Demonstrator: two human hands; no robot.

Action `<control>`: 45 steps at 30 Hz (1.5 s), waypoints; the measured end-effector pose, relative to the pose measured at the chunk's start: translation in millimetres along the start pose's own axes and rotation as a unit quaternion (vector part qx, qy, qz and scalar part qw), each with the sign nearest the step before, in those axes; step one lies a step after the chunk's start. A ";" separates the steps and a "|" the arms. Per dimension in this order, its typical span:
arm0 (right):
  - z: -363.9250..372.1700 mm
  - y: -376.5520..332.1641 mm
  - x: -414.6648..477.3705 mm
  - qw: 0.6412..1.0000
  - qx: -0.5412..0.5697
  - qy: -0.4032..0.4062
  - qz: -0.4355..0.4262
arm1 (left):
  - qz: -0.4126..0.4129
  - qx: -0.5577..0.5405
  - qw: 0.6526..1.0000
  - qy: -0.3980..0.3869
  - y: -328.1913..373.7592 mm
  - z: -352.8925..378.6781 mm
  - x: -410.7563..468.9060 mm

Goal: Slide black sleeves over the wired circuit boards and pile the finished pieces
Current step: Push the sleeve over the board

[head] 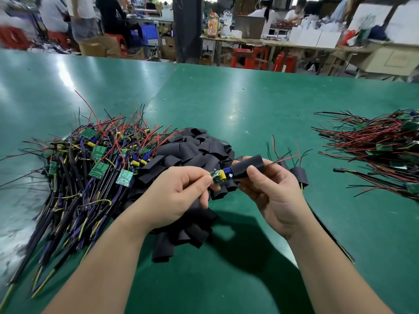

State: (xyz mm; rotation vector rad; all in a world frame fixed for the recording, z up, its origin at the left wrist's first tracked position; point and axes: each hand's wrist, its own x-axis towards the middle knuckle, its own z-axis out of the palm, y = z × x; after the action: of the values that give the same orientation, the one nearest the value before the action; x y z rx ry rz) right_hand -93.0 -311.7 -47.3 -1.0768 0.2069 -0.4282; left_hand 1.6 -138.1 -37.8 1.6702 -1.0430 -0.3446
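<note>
The left hand (181,193) pinches the circuit board (224,175) by its bare end. The right hand (272,191) grips the black sleeve (248,168), half over the board, between both hands. The yellow capacitor (218,177) may catch the sleeve's rim, and forcing it could strain the thin wires (286,158).

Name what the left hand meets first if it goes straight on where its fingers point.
Probably the black sleeve in the right hand; the left hand aims its circuit board at its mouth.
</note>
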 end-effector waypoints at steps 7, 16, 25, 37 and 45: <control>0.7 0.1 -1.6 1.000 0.005 0.017 0.016 | 0.020 0.028 0.999 0.005 3.4 -0.3 -0.7; 2.4 1.6 -4.0 0.998 0.031 -0.022 0.041 | 0.008 0.043 0.999 -0.011 -4.4 2.5 0.0; -0.4 3.0 -5.8 0.990 0.027 -0.136 0.032 | -0.013 -0.041 0.998 -0.037 -4.6 2.0 -0.4; 1.4 6.2 -5.9 0.986 0.033 -0.157 0.042 | -0.050 -0.097 0.991 -0.075 -2.2 2.3 -1.4; 1.3 5.3 -7.7 0.976 0.093 -0.193 0.039 | -0.054 -0.130 0.986 -0.091 2.6 2.3 -2.5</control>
State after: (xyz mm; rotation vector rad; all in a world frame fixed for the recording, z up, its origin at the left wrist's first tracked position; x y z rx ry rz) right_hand -98.2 -305.1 -51.7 -0.9431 -0.1331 -0.1567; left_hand -2.6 -137.7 -37.0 1.4831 -0.9942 -0.6858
